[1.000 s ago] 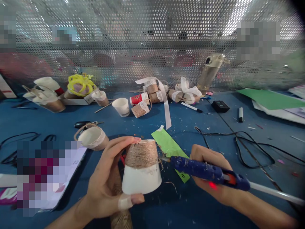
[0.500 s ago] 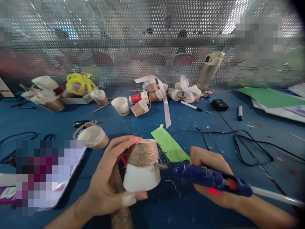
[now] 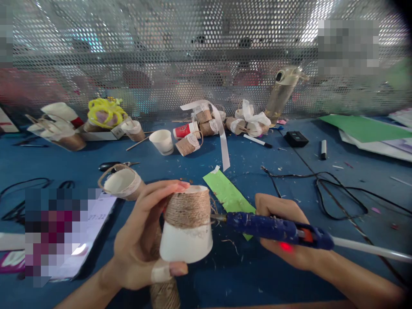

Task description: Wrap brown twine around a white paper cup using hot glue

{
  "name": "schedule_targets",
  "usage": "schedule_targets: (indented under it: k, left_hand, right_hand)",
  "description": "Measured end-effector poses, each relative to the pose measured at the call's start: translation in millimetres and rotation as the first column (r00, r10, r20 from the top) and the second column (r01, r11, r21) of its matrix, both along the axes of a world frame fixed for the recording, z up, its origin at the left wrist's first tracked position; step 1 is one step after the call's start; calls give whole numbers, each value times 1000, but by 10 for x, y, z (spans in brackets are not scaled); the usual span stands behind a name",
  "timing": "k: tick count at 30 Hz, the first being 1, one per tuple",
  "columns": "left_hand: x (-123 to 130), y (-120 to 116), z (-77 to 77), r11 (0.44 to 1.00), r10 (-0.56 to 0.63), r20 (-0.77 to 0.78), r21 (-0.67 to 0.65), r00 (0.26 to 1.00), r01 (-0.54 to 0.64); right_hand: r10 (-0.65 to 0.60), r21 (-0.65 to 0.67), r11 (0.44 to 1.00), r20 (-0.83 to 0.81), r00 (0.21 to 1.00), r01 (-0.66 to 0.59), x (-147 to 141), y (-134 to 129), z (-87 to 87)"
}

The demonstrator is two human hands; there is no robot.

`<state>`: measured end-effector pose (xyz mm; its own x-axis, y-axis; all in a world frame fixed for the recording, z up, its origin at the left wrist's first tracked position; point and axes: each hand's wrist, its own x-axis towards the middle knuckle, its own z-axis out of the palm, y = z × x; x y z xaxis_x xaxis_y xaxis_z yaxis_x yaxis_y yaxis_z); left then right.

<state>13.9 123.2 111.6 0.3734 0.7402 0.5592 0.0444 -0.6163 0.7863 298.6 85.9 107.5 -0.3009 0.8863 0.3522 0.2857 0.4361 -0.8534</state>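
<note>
My left hand (image 3: 138, 236) grips a white paper cup (image 3: 186, 244) turned upside down, fingers at its upper end and the taped thumb under its wide rim. Jute twine (image 3: 188, 208) is wound around the cup's upper half. My right hand (image 3: 286, 219) is closed around a blue glue gun (image 3: 264, 229), with a white glue stick (image 3: 370, 249) out of its back and a red light glowing below. The metal nozzle points at the cup's right side, near the lower edge of the twine. Behind the left hand lies a roll of twine (image 3: 165, 294), partly hidden.
A small twine-handled cup basket (image 3: 124, 184) and a phone (image 3: 93, 227) lie left. A green strip (image 3: 228, 191) is beyond the cup. Black cables (image 3: 341, 206) run right. Finished cups, a white cup (image 3: 162, 141), a ribbon (image 3: 223, 141) and a bottle (image 3: 281, 96) stand before the perforated metal panel.
The cup in my left hand has shifted slightly left and turned a little. The glue gun has moved slightly up and left, and a gap shows between its nozzle and the cup.
</note>
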Motion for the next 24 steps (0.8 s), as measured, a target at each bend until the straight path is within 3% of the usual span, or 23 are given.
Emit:
schedule_targets:
  k: [14,19,24]
  left_hand:
    - [20,2,-51,998,-16,-53,-62,998,12]
    - [16,12,-66,993,-49,-16,-111,999,47]
    - [38,39,-67,997,-56,86,-49,995,61]
  right_hand:
    - [15,44,999,28,999,-17,-9,-69,2]
    - [10,61,998,68,998,-14,-4,-72,-28]
    - [-4,66,998,38,999,1,0,-54,-46]
